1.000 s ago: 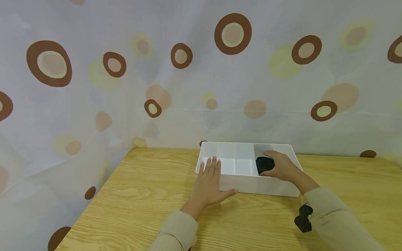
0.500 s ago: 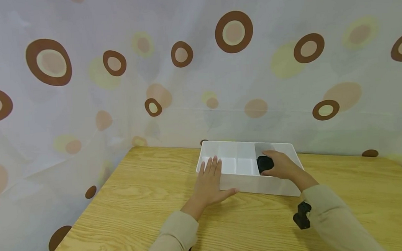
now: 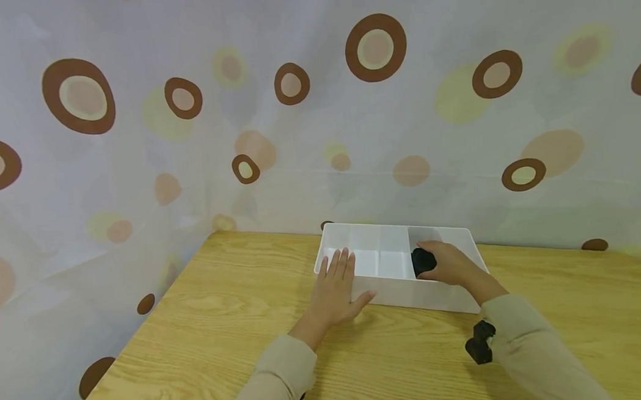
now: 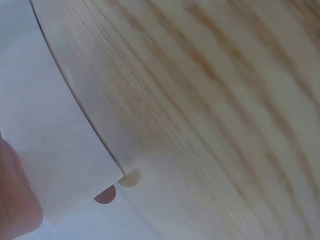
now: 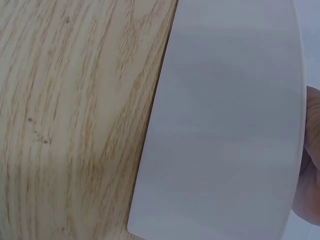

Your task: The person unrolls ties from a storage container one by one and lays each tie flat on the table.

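A white divided box [image 3: 409, 292] stands on the wooden table. My left hand [image 3: 332, 297] lies against its front left side, fingers straight and reaching over the rim, thumb spread to the right. In the right compartment, my right hand [image 3: 452, 264] holds a small black rounded object [image 3: 424, 262] between thumb and fingers; its exact kind cannot be made out. The left wrist view catches a fingertip [image 4: 17, 200] beside the box's white wall [image 4: 55, 125]. From the right wrist, the outer wall [image 5: 220, 125] fills much of the view and hides the black object.
The wood-grain table [image 3: 207, 329] extends around the box. Just behind it hangs a pale sheet [image 3: 306, 140] printed with brown and yellow circles, which also covers the left side. A black device [image 3: 480, 342] is at the right sleeve's cuff.
The head view has shifted slightly. My left thumb has angled up a little. My right hand stays in the right compartment with the black object, which seems to have turned slightly.
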Tool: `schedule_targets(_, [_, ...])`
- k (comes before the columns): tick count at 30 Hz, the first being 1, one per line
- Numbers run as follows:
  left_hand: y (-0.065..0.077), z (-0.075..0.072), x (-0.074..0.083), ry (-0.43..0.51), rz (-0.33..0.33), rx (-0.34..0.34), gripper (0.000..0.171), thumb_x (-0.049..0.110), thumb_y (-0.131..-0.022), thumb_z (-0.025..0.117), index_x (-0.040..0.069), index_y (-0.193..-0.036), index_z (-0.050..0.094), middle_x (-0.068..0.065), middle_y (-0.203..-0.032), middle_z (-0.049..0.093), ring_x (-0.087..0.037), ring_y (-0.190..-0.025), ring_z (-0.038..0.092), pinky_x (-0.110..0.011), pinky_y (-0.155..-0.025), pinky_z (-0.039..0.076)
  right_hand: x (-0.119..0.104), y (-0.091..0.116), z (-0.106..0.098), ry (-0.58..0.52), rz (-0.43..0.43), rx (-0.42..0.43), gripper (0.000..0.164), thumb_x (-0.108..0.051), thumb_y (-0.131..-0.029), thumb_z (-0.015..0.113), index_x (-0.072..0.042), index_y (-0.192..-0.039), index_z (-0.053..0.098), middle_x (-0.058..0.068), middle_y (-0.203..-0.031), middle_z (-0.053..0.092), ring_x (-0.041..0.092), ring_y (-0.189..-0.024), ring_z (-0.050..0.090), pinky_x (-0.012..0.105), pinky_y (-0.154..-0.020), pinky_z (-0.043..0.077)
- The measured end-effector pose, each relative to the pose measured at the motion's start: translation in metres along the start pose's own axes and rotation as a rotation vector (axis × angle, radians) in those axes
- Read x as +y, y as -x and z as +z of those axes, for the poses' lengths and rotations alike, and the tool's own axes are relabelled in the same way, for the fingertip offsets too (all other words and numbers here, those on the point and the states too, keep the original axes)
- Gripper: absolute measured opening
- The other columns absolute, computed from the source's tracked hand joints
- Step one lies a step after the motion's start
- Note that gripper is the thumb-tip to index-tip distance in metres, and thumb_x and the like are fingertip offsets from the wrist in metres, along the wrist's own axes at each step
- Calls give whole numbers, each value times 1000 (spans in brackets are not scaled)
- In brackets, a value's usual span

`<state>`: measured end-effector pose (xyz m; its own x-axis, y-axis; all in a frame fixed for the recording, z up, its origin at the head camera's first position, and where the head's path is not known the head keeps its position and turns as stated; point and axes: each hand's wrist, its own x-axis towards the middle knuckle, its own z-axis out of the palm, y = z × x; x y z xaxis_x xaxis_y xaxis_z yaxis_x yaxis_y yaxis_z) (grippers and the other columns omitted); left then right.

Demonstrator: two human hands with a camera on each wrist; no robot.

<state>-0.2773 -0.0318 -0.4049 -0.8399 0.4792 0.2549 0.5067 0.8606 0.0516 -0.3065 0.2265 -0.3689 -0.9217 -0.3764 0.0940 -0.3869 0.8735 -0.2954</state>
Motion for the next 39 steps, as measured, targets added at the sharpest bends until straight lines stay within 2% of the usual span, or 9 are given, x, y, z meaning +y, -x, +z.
schedule_targets(8, [-1,-1,0,6,2,-27,77,54,-94,33,-1,-147,21,-16,-154,20,-30,-144,16,-45,-117,10,0,-5,0,48,0,-53,73,-14,-75,77,17,-130,41,35,-131,44,48,-121,42,53,-100,37])
schedule_targets(16, [-1,-5,-1,27,5,-46,76,53,-95,32,-2,-146,22,-17,-153,20,-30,-144,15,-45,-116,10,6,-10,1,96,-34,-30,70,-13,-71,79,19,-124,45,35,-125,49,48,-117,46,52,-99,39])
schedule_targets(25, [-1,-6,-1,39,-14,-90,76,54,-96,29,1,-148,17,-14,-155,16,-28,-145,11,-43,-117,7,2,-13,-1,157,-26,-89,70,-14,-73,78,17,-126,45,34,-126,50,48,-116,47,51,-96,41])
schedule_targets(39, [1,-9,1,50,-24,-101,75,54,-96,28,1,-148,16,-13,-155,15,-27,-145,10,-42,-117,7,1,-13,1,226,-19,-63,66,-17,-73,78,14,-123,49,31,-120,55,47,-108,52,51,-91,45])
